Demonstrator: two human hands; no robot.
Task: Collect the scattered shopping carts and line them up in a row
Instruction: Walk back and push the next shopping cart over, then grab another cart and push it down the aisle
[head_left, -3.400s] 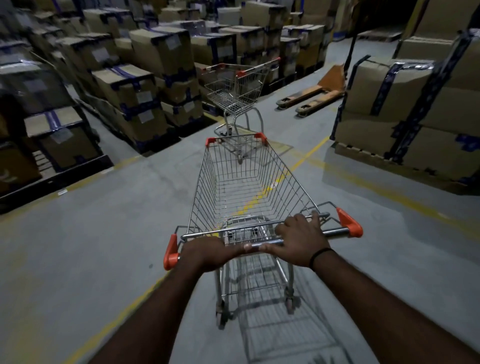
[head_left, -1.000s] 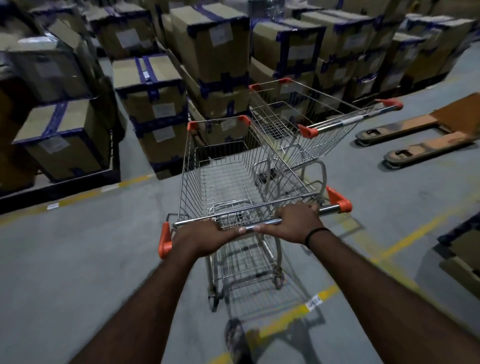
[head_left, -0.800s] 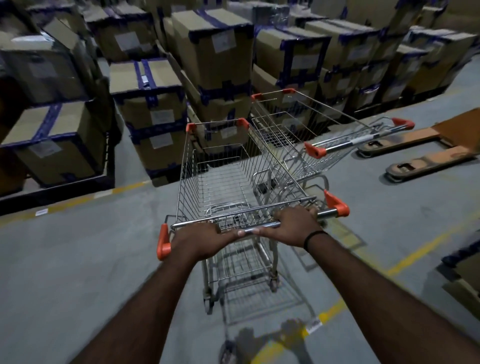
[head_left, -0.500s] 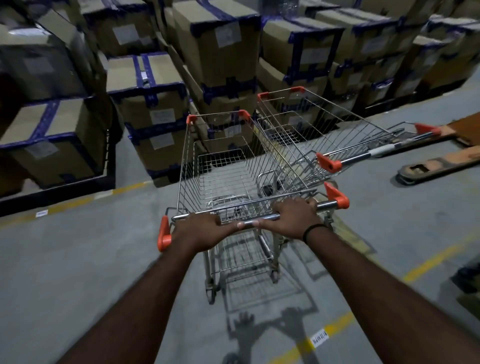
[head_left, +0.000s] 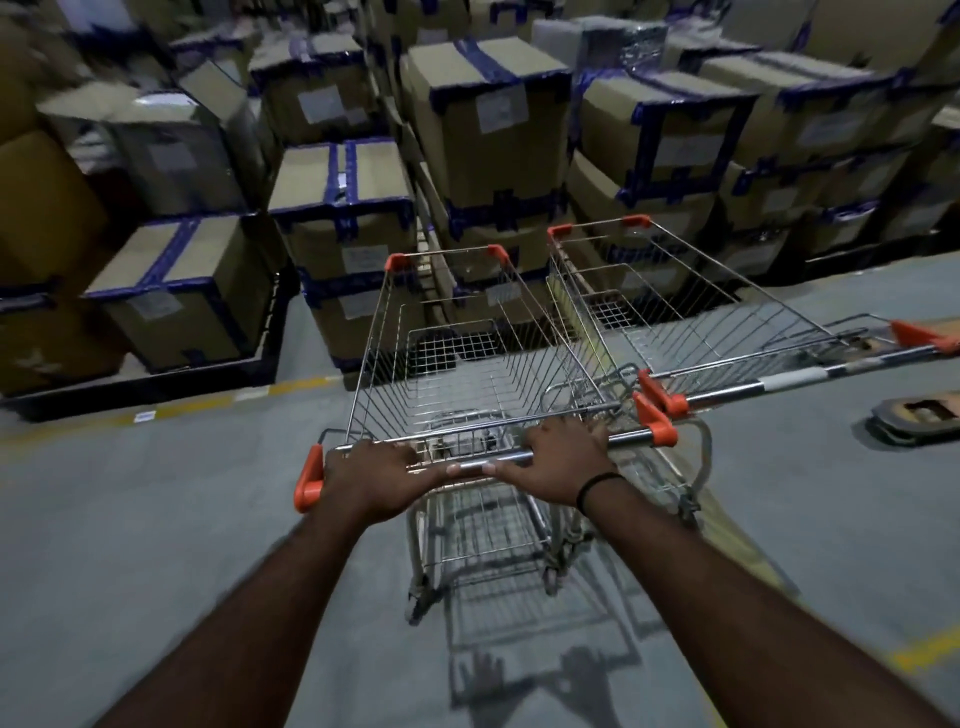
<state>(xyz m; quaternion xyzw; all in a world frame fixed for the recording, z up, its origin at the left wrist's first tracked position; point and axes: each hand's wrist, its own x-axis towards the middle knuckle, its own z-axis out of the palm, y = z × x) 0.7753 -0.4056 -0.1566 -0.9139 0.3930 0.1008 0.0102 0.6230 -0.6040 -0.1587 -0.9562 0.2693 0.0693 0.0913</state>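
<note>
A wire shopping cart with orange corner caps stands straight in front of me, its nose toward the stacked boxes. My left hand grips the left part of its handle bar and my right hand grips the right part. A second wire cart stands right beside it on the right, side by side with it. Its handle points right, and the orange handle ends of both carts nearly touch.
Pallets of taped cardboard boxes fill the far side, just past the carts' noses. A yellow floor line runs along the pallets. A pallet jack's fork lies on the grey floor at the right edge.
I have pushed my cart forward and swung it leftward, drawing it alongside the second cart. The boxes are closer and the pallet jack has slid to the right edge.
</note>
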